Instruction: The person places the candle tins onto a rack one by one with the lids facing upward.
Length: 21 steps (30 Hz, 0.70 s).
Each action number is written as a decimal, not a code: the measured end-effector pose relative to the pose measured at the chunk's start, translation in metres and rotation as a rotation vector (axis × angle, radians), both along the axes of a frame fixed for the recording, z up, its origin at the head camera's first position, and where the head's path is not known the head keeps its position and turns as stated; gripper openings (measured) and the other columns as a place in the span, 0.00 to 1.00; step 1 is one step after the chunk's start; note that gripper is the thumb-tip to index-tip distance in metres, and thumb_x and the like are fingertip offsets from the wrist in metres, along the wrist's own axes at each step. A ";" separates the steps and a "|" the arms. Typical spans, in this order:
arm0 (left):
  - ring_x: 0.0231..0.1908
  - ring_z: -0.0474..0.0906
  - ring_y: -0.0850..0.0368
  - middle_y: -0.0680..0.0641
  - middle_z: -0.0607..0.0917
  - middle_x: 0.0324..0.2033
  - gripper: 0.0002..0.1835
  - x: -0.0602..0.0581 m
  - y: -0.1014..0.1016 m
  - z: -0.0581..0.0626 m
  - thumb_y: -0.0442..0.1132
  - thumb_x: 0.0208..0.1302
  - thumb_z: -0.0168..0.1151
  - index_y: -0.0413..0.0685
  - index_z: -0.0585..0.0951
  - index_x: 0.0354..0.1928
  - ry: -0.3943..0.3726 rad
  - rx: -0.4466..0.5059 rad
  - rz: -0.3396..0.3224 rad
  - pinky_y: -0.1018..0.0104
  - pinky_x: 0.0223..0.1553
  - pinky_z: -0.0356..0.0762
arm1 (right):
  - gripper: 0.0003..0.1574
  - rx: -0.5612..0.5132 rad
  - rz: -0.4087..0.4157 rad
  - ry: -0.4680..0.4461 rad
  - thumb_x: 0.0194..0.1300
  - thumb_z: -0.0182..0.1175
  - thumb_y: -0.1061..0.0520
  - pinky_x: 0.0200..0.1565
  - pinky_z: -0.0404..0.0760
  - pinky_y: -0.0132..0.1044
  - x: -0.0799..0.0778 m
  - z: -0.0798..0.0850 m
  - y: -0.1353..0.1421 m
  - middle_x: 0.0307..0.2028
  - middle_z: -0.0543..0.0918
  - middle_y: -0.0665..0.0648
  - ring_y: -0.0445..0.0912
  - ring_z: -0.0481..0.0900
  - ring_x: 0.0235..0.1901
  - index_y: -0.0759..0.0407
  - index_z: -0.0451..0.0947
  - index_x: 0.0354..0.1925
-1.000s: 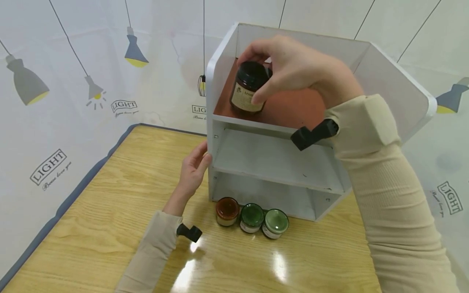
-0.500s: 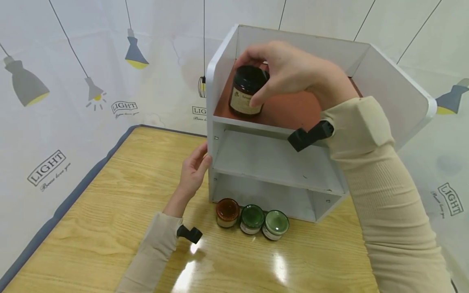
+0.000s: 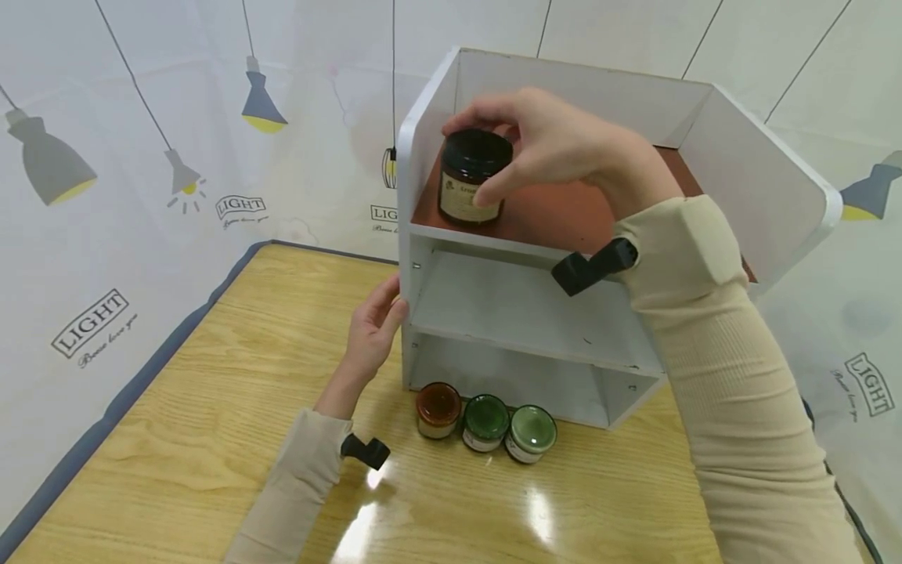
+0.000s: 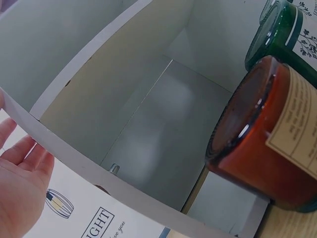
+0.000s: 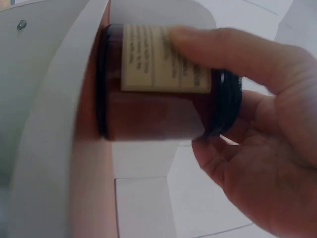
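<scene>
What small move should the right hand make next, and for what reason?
The right hand should probably loosen its grip and draw back gently: the dark jar it holds is upright at the left end of the top shelf, its base seeming to rest there.

Across the backdrop [image 3: 317,141], in the head view, framed banners read LIGHT, with script beneath; at far left "love you" can be made out. One banner stops at LIG beside the shelf [image 3: 535,305]. In the left wrist view, IGHT and "you" show. The label [image 3: 456,205] on the dark jar [image 3: 474,168] is too blurred to read fully; the amber jar's [image 4: 257,144] small print is illegible.
</scene>
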State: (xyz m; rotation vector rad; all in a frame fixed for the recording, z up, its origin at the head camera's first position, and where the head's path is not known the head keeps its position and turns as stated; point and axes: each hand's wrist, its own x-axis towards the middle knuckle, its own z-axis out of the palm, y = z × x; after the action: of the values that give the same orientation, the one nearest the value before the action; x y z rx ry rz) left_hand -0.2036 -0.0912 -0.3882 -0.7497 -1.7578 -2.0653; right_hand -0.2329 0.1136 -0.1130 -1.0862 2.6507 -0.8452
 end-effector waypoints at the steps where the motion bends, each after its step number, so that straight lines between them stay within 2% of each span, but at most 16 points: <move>1: 0.60 0.67 0.62 0.26 0.66 0.60 0.22 0.000 0.000 0.000 0.29 0.70 0.48 0.22 0.62 0.62 0.000 0.000 -0.001 0.67 0.59 0.67 | 0.40 -0.026 -0.005 -0.014 0.49 0.71 0.64 0.48 0.72 0.37 -0.001 -0.002 0.002 0.52 0.75 0.54 0.47 0.73 0.46 0.58 0.69 0.61; 5: 0.60 0.67 0.62 0.26 0.66 0.60 0.22 0.001 0.001 0.000 0.27 0.70 0.47 0.23 0.62 0.62 0.005 -0.002 -0.002 0.68 0.58 0.67 | 0.40 -0.122 -0.034 -0.048 0.49 0.72 0.62 0.49 0.72 0.36 -0.003 -0.008 0.008 0.52 0.75 0.54 0.46 0.73 0.46 0.58 0.69 0.60; 9: 0.60 0.67 0.61 0.27 0.66 0.61 0.22 0.001 0.002 0.001 0.27 0.69 0.47 0.23 0.62 0.62 0.010 0.000 -0.004 0.67 0.58 0.68 | 0.40 -0.179 -0.097 -0.066 0.47 0.73 0.60 0.48 0.72 0.35 -0.005 -0.014 0.012 0.50 0.76 0.55 0.46 0.73 0.45 0.59 0.69 0.59; 12: 0.60 0.67 0.61 0.27 0.66 0.61 0.22 0.001 0.002 0.002 0.26 0.69 0.47 0.23 0.62 0.62 0.006 0.000 -0.006 0.66 0.59 0.67 | 0.39 -0.235 -0.130 -0.100 0.47 0.73 0.61 0.49 0.72 0.35 -0.006 -0.018 0.013 0.49 0.76 0.56 0.47 0.73 0.46 0.61 0.69 0.58; 16: 0.60 0.67 0.60 0.28 0.66 0.61 0.22 0.001 0.001 0.002 0.28 0.70 0.47 0.24 0.62 0.63 -0.002 -0.006 -0.007 0.66 0.60 0.67 | 0.39 -0.299 -0.136 -0.141 0.46 0.73 0.65 0.49 0.72 0.35 -0.008 -0.022 0.013 0.47 0.76 0.56 0.48 0.73 0.46 0.63 0.70 0.57; 21: 0.61 0.67 0.60 0.28 0.66 0.61 0.24 0.000 0.000 0.000 0.35 0.71 0.50 0.25 0.62 0.63 -0.007 -0.010 -0.004 0.66 0.60 0.66 | 0.37 -0.300 -0.120 -0.151 0.48 0.72 0.65 0.51 0.72 0.36 -0.009 -0.022 0.013 0.48 0.76 0.56 0.48 0.73 0.47 0.61 0.71 0.57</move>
State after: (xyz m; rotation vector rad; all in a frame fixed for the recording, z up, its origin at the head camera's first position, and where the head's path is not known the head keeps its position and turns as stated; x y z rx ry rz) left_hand -0.2040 -0.0909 -0.3884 -0.7503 -1.7726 -2.0664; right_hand -0.2418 0.1266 -0.1354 -0.8849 2.5390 -1.3265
